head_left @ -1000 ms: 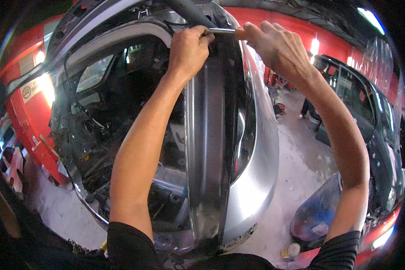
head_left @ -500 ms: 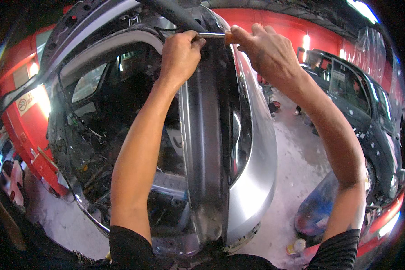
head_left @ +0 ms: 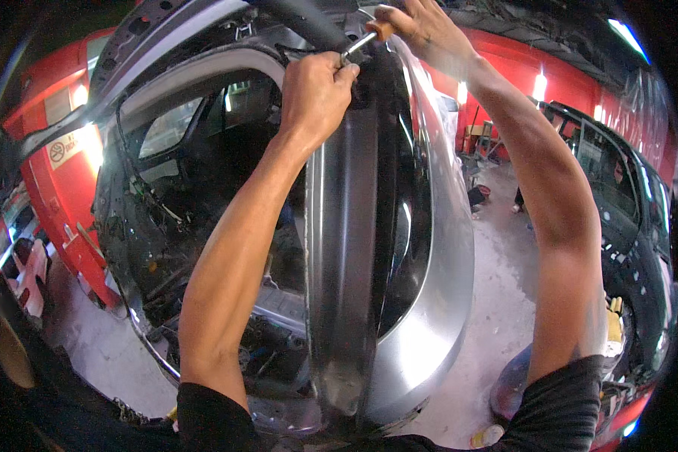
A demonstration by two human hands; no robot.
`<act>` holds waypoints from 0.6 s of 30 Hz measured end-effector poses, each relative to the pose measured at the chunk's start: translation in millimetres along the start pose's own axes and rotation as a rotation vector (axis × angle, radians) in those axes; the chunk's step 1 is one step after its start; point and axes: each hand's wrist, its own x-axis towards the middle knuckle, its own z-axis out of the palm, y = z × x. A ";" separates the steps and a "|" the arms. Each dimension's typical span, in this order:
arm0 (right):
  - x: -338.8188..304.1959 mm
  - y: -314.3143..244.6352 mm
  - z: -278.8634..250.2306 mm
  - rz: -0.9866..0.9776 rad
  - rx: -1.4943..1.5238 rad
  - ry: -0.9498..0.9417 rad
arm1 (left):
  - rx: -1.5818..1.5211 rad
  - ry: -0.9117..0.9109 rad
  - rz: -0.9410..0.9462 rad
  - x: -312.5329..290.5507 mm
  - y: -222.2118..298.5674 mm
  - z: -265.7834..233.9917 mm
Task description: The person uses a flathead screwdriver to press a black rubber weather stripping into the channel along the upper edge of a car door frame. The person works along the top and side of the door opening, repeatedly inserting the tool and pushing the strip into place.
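My right hand is raised at the top and wrapped round the orange handle of a screwdriver. The metal shaft slants down and left from the handle to my left hand. Those left fingers are curled closed beside the tip, against a small dark part, and what they pinch is hidden. Both hands are above the upper end of a dark body pillar at the rear corner of a car, close to a thick black strut.
The car's opening, with a stripped interior, lies left of the pillar. A silver rear body panel curves down on the right. Another dark car stands farther right, and red walls surround the workshop. A can sits on the floor.
My right hand has risen with the screwdriver handle, so the shaft, level before, now tilts up to the right. My left hand stays at its tip. The whole view has shifted slightly.
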 end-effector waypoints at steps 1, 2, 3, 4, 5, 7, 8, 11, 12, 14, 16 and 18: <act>-4.7 2.5 -4.6 -0.004 0.007 -0.040 | 0.006 -0.008 -0.008 -0.6 1.6 0.0; -1.8 -1.1 -11.1 -0.003 0.018 -0.073 | -0.001 0.037 0.026 -1.9 -1.0 -1.7; 3.7 -1.4 -18.4 -0.050 0.064 -0.072 | -0.012 0.080 0.062 -2.4 -6.5 -0.6; 5.5 -3.4 -28.6 -0.029 0.038 -0.087 | -0.025 0.122 0.099 -3.6 -9.3 1.0; 12.1 -13.0 -45.7 -0.015 0.006 -0.109 | -0.058 0.149 0.106 -4.1 -9.7 2.7; 14.1 -30.2 -62.5 0.005 -0.126 -0.154 | -0.109 0.203 0.121 -5.2 -9.2 3.2; 9.4 -36.6 -68.5 0.013 -0.236 -0.182 | -0.098 0.197 0.129 -5.0 -7.1 0.7; -7.2 -61.4 -82.9 0.143 -0.338 -0.374 | -0.045 0.152 0.146 -8.3 -7.0 -0.9; -8.7 -72.1 -88.1 0.205 -0.331 -0.451 | -0.006 0.128 0.157 -8.5 -8.4 -2.2; -8.8 -89.6 -100.2 0.234 -0.308 -0.464 | 0.018 0.093 0.164 -9.0 -8.5 -2.7; -9.7 -102.7 -106.3 0.284 -0.317 -0.502 | -0.011 0.072 0.156 -9.5 -6.6 -2.3; -1.4 -113.9 -114.2 0.328 -0.259 -0.507 | -0.025 0.063 0.164 -8.0 -7.8 -2.9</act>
